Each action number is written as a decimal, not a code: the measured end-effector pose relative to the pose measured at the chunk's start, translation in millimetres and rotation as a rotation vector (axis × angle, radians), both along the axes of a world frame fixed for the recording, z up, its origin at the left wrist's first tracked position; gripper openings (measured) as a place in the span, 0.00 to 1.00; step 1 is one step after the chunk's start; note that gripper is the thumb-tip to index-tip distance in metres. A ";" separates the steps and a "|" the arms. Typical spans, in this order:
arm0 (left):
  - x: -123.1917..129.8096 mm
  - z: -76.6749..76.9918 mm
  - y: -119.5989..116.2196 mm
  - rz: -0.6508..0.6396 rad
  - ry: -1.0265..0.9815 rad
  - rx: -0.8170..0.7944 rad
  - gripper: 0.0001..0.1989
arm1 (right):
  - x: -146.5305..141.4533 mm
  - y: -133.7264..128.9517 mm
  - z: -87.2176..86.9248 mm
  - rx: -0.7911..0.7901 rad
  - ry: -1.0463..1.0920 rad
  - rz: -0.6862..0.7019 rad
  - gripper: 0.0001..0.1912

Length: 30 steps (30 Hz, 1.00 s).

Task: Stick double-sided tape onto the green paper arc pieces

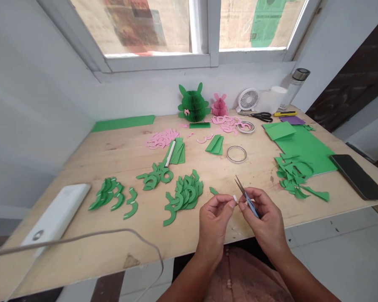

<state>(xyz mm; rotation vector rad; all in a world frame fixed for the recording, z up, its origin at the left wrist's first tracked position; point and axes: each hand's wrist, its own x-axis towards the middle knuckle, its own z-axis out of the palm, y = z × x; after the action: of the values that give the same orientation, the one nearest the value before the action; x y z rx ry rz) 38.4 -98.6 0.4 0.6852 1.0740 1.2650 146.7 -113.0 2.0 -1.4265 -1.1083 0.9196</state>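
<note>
My left hand (217,218) pinches a small white strip (234,198), which looks like a bit of tape, between thumb and fingertips. Close beside it, my right hand (264,220) is closed around small blue-handled scissors (251,205), their thin metal points directed up and away from me. A small green paper piece (213,191) lies just beyond my left hand. To the left are a heap of curved green paper cutouts (187,193) and more green cutouts (130,203) bearing white strips. Beyond my hands lies a roll of tape (236,154).
Green honeycomb paper figure (193,105), pink figure (219,105) and white fan (248,100) stand by the wall. Black scissors (261,116), a yellow cutter (285,113), green scraps (292,174) and a phone (359,176) lie right. A cable (113,231) crosses before a white power bank (59,214).
</note>
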 end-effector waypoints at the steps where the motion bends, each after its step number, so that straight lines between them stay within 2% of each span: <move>1: -0.1 -0.7 -0.1 -0.002 0.027 0.024 0.05 | -0.1 -0.1 -0.3 -0.001 -0.005 0.003 0.13; 9: -2.3 -2.6 -2.7 -0.020 0.206 0.150 0.03 | -1.1 -0.8 0.9 -0.010 -0.047 0.019 0.13; 20: -3.4 -4.4 -4.2 -0.061 0.330 0.253 0.04 | -2.2 -1.2 4.3 -0.037 -0.017 0.028 0.12; 24: -3.6 -5.1 -4.6 -0.065 0.363 0.256 0.05 | -1.1 -2.0 5.3 -0.067 -0.001 0.019 0.13; 30: -3.9 -3.7 -5.0 -0.104 0.378 0.243 0.04 | 0.0 -1.3 2.4 -0.033 0.036 0.028 0.13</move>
<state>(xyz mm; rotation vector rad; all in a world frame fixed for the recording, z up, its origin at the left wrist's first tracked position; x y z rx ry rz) 34.5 -103.6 -3.3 1.1859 1.1794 1.2146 146.7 -114.4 4.4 -1.4188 -1.0929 0.9840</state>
